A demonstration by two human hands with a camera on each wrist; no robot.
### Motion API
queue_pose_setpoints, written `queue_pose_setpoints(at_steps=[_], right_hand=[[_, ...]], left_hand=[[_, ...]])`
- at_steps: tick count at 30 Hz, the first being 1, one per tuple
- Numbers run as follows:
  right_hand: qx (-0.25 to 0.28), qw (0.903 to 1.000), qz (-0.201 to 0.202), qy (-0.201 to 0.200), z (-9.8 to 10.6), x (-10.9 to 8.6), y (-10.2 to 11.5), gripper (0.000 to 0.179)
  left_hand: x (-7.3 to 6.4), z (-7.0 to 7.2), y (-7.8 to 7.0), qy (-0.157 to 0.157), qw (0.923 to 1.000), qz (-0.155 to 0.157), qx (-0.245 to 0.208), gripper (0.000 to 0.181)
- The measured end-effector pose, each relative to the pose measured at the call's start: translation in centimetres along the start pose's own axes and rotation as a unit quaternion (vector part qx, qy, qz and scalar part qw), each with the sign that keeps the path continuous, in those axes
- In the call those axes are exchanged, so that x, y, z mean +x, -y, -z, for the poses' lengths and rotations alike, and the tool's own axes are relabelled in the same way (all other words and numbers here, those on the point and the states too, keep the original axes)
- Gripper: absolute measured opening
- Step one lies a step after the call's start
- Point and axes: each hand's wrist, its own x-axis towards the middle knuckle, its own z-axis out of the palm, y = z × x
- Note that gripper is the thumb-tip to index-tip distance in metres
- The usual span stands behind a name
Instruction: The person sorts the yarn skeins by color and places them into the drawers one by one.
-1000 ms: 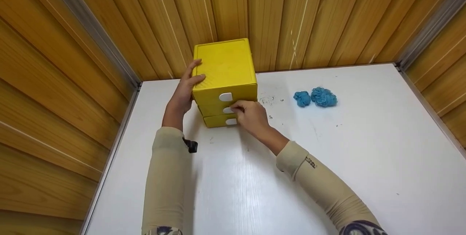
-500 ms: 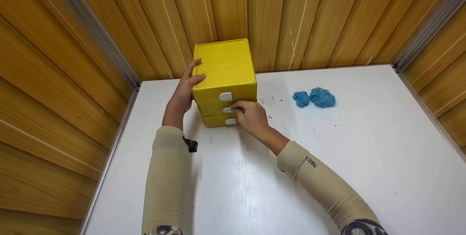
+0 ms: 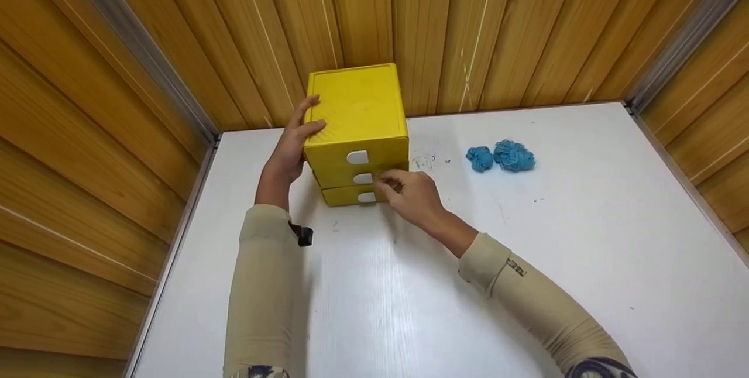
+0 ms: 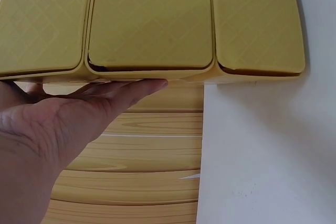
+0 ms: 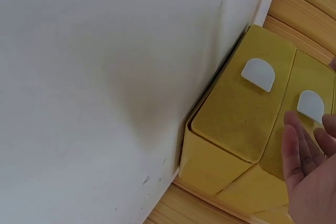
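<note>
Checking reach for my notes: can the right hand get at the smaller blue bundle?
Probably yes: nothing visible stands between the right hand and the smaller blue bundle on the white table.

The left arm [image 3: 260, 293] reaches forward almost straight, its left hand [image 3: 291, 145] raised with thumb and one finger extended, spread apart. The right arm [image 3: 544, 299] slants inward; the right hand's [image 3: 416, 195] thumb and forefinger bend, a gap between them, the other fingers seemingly loosely curled.

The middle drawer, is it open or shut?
Shut: the middle drawer sits close in the yellow cabinet, with just a thin gap at its edge and no inside showing.
</note>
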Motion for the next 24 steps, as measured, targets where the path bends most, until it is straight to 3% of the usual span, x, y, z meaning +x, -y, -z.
queue_pose_setpoints(at_steps=[8,13,24], right_hand=[[-0.062,0.9946,-0.018,0.081,-0.8,-0.5,-0.5,0.02],[-0.083,0.9917,-0.029,0.093,-1.2,-0.4,-0.5,0.023],[-0.069,0.9917,-0.027,0.105,-2.7,-0.1,-1.0,0.025]], left_hand=[[0.0,-0.2,0.2,-0.008,0.9999,-0.008,-0.006,0.061],[0.1,-0.4,0.2,-0.01,0.9999,-0.011,-0.006,0.061],[0.0,-0.3,0.2,-0.011,0.9998,-0.011,-0.014,0.062]])
